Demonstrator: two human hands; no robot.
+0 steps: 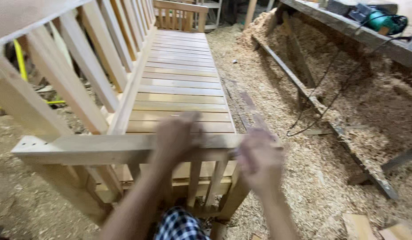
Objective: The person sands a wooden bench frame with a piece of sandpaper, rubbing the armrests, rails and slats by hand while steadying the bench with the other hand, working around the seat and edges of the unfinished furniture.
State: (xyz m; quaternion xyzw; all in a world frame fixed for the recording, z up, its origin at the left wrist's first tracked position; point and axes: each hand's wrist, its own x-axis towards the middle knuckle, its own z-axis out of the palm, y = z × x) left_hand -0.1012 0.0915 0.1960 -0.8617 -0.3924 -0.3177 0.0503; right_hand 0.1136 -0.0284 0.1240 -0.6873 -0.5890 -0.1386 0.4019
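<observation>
1. A long slatted wooden bench (179, 84) of pale unfinished timber runs from near to far through the middle of the view, with a slatted backrest (81, 58) along its left side.
2. The near armrest rail (81, 149) lies flat across the bench's near end, held up by short upright spindles (195, 175).
3. The left hand (175, 138) rests on top of that rail near its middle, fingers spread flat and pointing toward the seat slats; it grips nothing.
4. The right hand (259, 160) sits at the rail's right end, just beside the corner. It is motion-blurred, fingers loosely open; I cannot tell whether it touches the wood.
5. Both hands are close together, left one a little farther than the right.
6. Sawdust and wood shavings (312, 102) cover the floor to the right of the bench.
7. A long rough worktable (375, 40) runs along the far right; a green power tool (384, 20) lies on it, with a dark cord (326, 95) trailing down to the shavings.
8. Checked cloth (179, 224) shows at the near bottom edge.
</observation>
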